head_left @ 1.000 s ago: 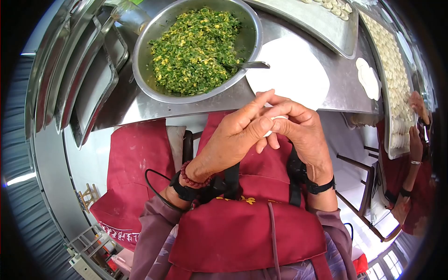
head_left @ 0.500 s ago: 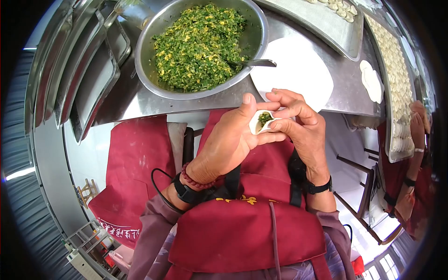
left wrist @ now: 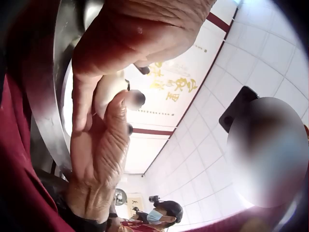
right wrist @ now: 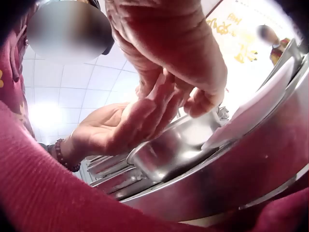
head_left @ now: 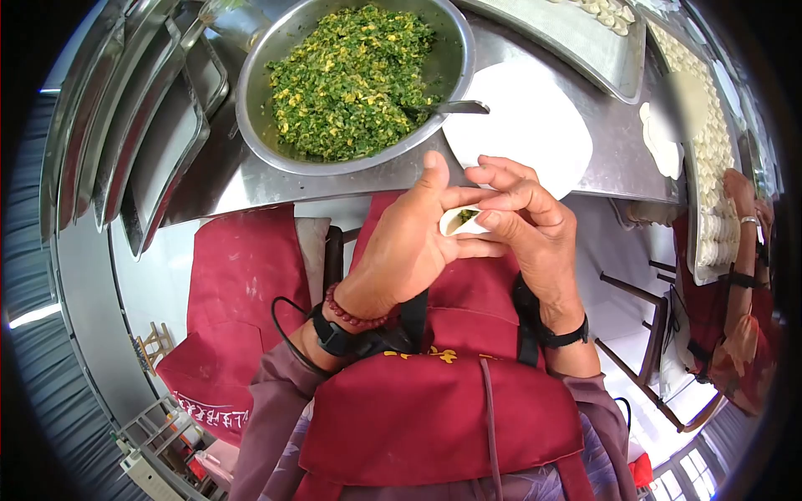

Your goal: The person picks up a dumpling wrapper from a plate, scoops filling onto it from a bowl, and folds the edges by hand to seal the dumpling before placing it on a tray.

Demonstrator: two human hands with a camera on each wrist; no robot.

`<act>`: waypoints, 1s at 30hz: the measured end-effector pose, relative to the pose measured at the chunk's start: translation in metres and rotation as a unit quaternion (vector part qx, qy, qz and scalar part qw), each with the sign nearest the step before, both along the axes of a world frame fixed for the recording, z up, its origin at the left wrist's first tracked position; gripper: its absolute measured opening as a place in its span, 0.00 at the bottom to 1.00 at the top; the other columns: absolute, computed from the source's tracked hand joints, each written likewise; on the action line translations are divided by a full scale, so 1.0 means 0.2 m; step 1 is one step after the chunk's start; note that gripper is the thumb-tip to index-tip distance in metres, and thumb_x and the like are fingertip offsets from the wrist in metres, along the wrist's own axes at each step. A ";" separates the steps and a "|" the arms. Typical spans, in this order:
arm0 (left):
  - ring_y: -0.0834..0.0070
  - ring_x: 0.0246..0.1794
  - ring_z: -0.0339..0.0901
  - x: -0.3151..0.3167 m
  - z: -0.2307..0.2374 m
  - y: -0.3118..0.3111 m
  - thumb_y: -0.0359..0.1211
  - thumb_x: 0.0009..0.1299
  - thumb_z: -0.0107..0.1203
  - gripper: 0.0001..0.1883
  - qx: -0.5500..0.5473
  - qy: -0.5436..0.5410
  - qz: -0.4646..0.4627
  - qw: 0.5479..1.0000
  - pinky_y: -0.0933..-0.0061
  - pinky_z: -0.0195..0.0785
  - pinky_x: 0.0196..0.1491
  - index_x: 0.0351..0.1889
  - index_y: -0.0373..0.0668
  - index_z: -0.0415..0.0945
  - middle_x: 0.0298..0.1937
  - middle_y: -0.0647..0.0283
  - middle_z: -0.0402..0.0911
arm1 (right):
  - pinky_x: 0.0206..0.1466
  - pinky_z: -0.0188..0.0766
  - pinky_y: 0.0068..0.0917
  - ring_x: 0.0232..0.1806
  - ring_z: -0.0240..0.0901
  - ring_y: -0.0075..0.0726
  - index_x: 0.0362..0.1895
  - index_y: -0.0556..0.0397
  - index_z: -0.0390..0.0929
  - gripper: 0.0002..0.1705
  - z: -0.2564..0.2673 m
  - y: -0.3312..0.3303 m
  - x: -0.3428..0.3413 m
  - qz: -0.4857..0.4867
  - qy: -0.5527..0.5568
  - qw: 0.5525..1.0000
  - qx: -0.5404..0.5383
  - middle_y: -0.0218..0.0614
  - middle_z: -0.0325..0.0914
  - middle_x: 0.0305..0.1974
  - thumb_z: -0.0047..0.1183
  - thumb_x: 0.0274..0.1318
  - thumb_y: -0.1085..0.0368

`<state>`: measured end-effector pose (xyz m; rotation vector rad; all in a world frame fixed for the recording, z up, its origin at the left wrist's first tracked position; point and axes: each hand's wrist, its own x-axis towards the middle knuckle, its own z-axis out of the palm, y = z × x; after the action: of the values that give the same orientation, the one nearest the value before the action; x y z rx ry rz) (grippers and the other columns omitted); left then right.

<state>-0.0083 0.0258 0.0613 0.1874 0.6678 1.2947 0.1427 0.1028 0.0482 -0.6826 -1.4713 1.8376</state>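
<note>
A dumpling (head_left: pixel 457 220), its wrapper folded around green filling and still gaping at the left end, lies across the fingers of my left hand (head_left: pixel 405 246). Those fingers stretch out straight beneath and beside it, while the left thumb points up, away from the dough. From the right, my right hand (head_left: pixel 545 238) pinches the wrapper's edge between thumb and fingers. In the left wrist view the pale dough (left wrist: pixel 110 91) shows between both hands. My right fingers (right wrist: pixel 195 104) cover it in the right wrist view.
A steel bowl (head_left: pixel 462 63) of chopped green and yellow filling (head_left: pixel 351 92) holds a spoon (head_left: pixel 461 107). Beside it lies a white rounded sheet (head_left: pixel 535 125). Wrappers (head_left: pixel 660 149) lie right, near a tray of dumplings (head_left: pixel 710 179) and another person's hands (head_left: pixel 742 196). Trays (head_left: pixel 171 138) stand left.
Both hands parted slightly from being clasped over the dough, exposing the filling; the right hand then drew the wrapper further shut. A pale round disc now appears over the wrappers at right.
</note>
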 end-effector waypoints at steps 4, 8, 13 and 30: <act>0.59 0.63 0.68 0.08 -0.13 0.00 0.56 0.78 0.33 0.36 -0.029 -0.281 0.088 0.955 0.51 0.54 0.70 0.63 0.30 0.62 0.60 0.49 0.72 | 0.61 0.69 0.33 0.65 0.65 0.38 0.35 0.55 0.80 0.06 -0.04 -0.04 -0.03 -0.054 0.032 0.997 0.033 0.42 0.78 0.52 0.54 0.54 0.79; 0.60 0.70 0.60 0.09 -0.03 0.03 0.49 0.80 0.33 0.29 -0.047 -0.289 0.086 0.952 0.54 0.51 0.72 0.65 0.33 0.59 0.67 0.50 0.65 | 0.61 0.68 0.36 0.63 0.66 0.43 0.34 0.51 0.81 0.04 -0.04 -0.02 -0.02 -0.066 -0.050 0.975 0.207 0.33 0.81 0.49 0.57 0.54 0.72; 0.63 0.68 0.61 0.08 -0.07 0.05 0.40 0.78 0.40 0.22 -0.058 -0.286 0.107 0.951 0.60 0.57 0.69 0.65 0.38 0.59 0.66 0.53 0.65 | 0.65 0.62 0.37 0.65 0.61 0.43 0.34 0.52 0.81 0.05 -0.06 -0.02 -0.03 -0.078 -0.021 0.978 0.193 0.34 0.78 0.53 0.61 0.50 0.71; 0.61 0.62 0.69 0.07 -0.07 0.03 0.38 0.77 0.42 0.20 -0.090 -0.237 0.105 0.962 0.58 0.62 0.65 0.62 0.35 0.62 0.60 0.51 0.71 | 0.63 0.64 0.37 0.68 0.56 0.42 0.37 0.51 0.80 0.09 -0.05 0.02 0.03 -0.012 -0.038 0.985 0.168 0.34 0.73 0.58 0.64 0.50 0.68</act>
<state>0.0062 0.0315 0.0464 -0.3451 0.3951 1.4058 0.1485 0.1059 0.0390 -0.6035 -1.7607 1.5087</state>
